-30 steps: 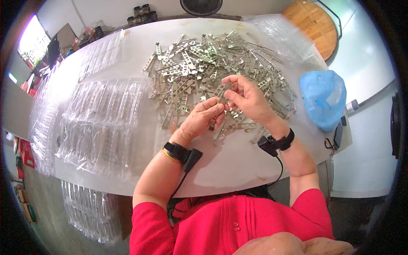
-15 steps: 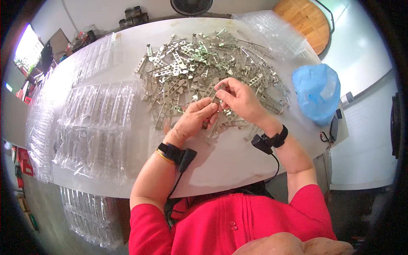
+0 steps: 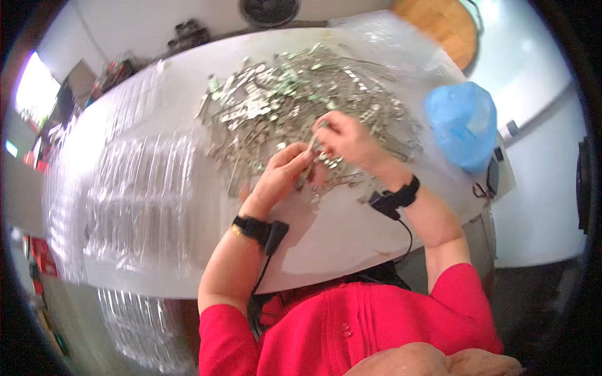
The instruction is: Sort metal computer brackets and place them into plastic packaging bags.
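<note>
Pinched between the thumb and fingers of my left hand [image 3: 285,170] is a thin metal strip [image 3: 311,141], standing up at a slant. My right hand [image 3: 351,143] is closed at the strip's upper end, where a small greenish bit shows at the fingertips. Motion blur hides the strip's finer shape. Just beyond both hands spreads a large heap of flat, perforated metal strips [image 3: 263,103], silvery with some green glints. A few loose strips lie under and beside my fingers. Each wrist wears a black strap with a small cabled box.
Clear plastic packs of strips [image 3: 141,207] cover the table's left side. At the right sit a blue plastic bag [image 3: 461,125] and a small dark object with a cord [image 3: 492,178]. Clear plastic sheeting [image 3: 401,44] lies at the far right of the white table [image 3: 351,241].
The whole view has shifted slightly and blurred. My hands have drawn a little apart, and more of the strip shows between them.
</note>
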Tool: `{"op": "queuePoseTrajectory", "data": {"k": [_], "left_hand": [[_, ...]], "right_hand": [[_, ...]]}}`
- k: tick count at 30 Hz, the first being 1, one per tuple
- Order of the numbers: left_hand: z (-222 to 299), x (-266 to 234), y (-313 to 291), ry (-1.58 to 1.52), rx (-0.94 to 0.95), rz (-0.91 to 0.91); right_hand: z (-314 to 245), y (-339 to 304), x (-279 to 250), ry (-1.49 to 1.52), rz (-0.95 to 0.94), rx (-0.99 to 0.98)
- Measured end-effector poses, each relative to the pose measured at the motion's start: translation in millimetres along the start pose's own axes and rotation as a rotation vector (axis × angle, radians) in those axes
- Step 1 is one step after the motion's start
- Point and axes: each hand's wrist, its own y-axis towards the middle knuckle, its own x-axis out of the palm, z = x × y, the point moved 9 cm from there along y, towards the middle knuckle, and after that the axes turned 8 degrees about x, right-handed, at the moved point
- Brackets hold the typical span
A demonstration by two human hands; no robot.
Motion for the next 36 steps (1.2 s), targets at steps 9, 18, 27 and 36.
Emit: {"op": "queuePoseTrajectory", "data": {"k": [9,18,27,36], "left_hand": [[-15.0,13.5,-7.8,-0.063,-0.123,0.092],[-15.6,-4.2,-8.1,-0.287,-0.092,0.15],[-15.0,8.2,-2.7,-0.209,-0.112,0.115],[-8.5,-0.9,-13.2,-0.234,-0.123,0.157]], "right_hand": [[-3.7,-10.4,-3.7,-0.156,0.088,-0.151],[-21.1,-81.5,-254.9,-0.012,1.043,-0.354],[107.2,-147.3,-450.4,-0.538,1.323,0.362],[111.9,-95.0,-384.6,-0.209,1.015,0.374]]}}
